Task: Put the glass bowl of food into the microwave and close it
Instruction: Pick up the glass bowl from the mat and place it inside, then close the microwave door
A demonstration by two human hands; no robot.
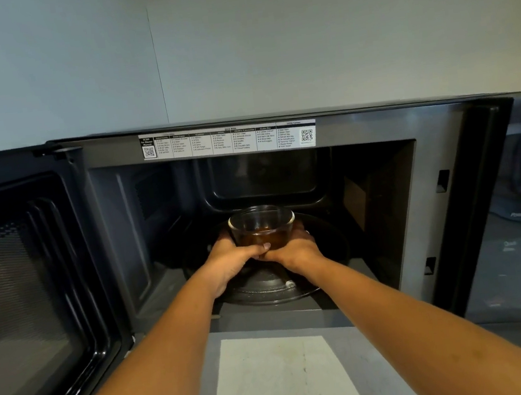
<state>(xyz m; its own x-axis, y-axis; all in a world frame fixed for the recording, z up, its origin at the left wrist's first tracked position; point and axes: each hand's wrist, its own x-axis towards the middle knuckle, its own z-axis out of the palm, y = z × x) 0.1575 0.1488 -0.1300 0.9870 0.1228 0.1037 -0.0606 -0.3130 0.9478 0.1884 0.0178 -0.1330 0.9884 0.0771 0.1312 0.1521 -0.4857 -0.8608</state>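
Left hand (227, 260) and right hand (295, 252), fingers wrapped round clear glass bowl of brown food (262, 228), inside open dark microwave (443, 148). Lower level onto round glass turntable (264, 290), centred; then release.

The glass bowl (261, 226) between my palms is clear and smooth, with a glossy rim. Under it the turntable (270, 289) is glass too, shiny and a little smeared near its front edge. The microwave (438, 156) frame looks like brushed grey metal; its cavity walls are dark and satin. On the left, the door (30, 284) has a glossy black plastic surround and a perforated metal mesh window. The near counter (285, 381) is pale and matt.
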